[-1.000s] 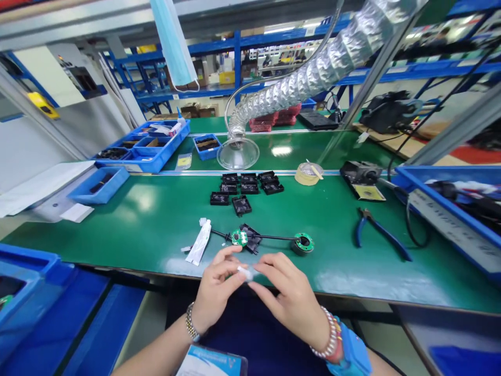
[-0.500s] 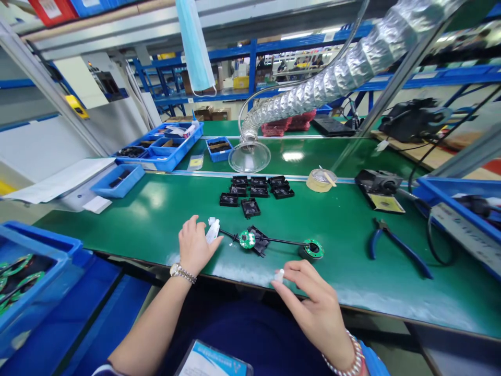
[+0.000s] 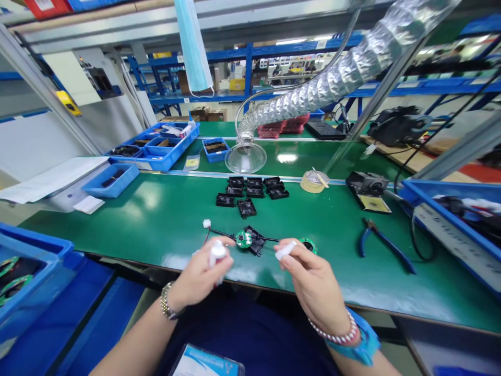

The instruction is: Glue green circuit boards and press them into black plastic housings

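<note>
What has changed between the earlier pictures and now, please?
The left hand has parted from the right hand and picked up the white tube from the green table. The right hand has shifted rightward and holds a small white piece, as before. The black cases and blue-handled pliers stayed where they were.

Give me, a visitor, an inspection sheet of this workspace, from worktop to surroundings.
Surface: green worktop, glossy.
Job's things: white tube, blurred; small white piece; circuit board beside a black case.
Clutter: pliers, tape roll, grouped black boxes.
Hands: left hand grips the white tube; right hand pinches the small white piece.
Cables: black cable extends either side of the circuit board.
Surroundings: silver duct overhead, hanging face mask, blue bin at right.
</note>
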`<state>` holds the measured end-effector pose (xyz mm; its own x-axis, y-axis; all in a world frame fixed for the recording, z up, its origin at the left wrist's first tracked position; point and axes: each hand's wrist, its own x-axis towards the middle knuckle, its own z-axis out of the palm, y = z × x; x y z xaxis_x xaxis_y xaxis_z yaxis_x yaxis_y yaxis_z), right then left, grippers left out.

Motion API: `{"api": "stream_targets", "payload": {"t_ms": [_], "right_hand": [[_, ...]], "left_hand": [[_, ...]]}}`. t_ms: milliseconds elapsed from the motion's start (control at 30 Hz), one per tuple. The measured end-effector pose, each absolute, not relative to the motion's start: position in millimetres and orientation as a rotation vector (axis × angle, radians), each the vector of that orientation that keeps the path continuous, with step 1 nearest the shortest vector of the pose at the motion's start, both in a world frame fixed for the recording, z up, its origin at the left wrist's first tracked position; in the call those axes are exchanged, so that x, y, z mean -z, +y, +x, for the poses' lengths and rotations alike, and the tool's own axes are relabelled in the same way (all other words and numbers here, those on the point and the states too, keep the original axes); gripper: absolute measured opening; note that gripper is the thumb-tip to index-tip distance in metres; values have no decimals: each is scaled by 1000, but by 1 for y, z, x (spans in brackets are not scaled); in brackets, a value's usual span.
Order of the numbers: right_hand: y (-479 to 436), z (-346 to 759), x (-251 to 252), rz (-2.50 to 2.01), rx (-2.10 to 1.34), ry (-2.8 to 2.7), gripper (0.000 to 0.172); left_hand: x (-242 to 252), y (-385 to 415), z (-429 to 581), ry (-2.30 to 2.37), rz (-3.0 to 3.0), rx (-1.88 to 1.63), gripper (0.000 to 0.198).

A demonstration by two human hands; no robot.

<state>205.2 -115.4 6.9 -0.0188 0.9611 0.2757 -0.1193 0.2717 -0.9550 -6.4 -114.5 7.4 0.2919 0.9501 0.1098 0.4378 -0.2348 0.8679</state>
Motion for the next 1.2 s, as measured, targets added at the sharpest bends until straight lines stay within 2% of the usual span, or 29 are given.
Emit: {"api": "stream_targets", "payload": {"t_ms": [100,267,600,767,967,1100,1200], "right_hand": [[-108,191,-14,-852,-1255,-1277,13],[-109,186,-12,-852,-1441,-1337,20],[-114,193,-13,-799,-1461,-1462,17],[-119,193,-1,-753,-1600,-1380,23],[-132,194,18,-850,-1318,-1283,21],[-136,194,28,-896,-1147,-1332,21],[-138,190,36,-957,-1011,-1310,19]], "left_hand": [[-11,-126,17,973,1689,-608,22],[-5,-128,33,928,1623,-590,12],[-13,-128,34,920,1483,-495,12],[-13,-131,36,843,1192,-331,20],[-6,-135,45,864,1197,-331,14],[-2,-135,49,980,1513,-516,22],[5,-135,52,1133,1871,-675,8]]}}
